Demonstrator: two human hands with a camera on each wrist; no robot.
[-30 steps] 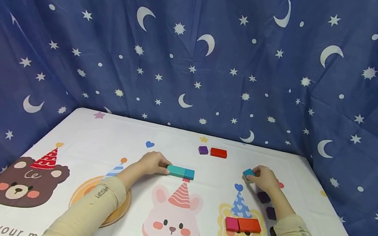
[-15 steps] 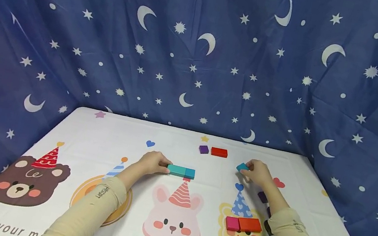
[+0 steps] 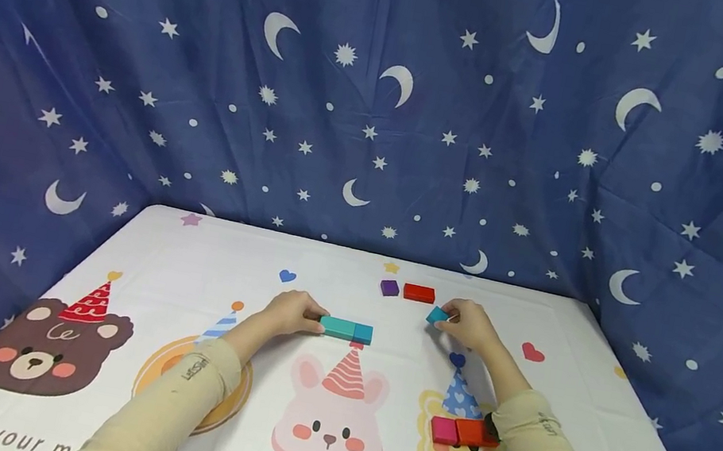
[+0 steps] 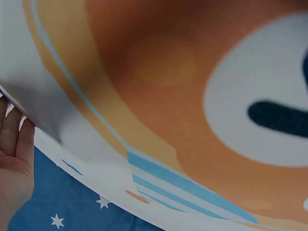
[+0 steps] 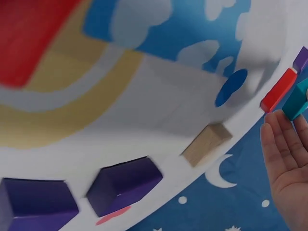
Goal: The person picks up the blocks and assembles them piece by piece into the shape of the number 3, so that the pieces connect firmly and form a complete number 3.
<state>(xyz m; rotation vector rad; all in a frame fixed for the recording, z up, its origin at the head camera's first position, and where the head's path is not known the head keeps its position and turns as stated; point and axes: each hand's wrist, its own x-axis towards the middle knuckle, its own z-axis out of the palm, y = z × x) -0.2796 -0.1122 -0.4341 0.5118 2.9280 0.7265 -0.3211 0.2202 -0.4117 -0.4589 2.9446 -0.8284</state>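
Blue cloth (image 3: pixel 346 106) printed with white moons (image 3: pixel 404 86) and stars (image 3: pixel 469 39) hangs behind the white tabletop (image 3: pixel 227 246).

Teal bar (image 3: pixel 338 328) touches blue block (image 3: pixel 362 334), held blue piece (image 3: pixel 438 315) apart.

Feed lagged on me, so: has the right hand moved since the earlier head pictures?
Yes: leftward. In the head view, the right hand, holding a blue block, is now closer to the far red block, which lies where it did.
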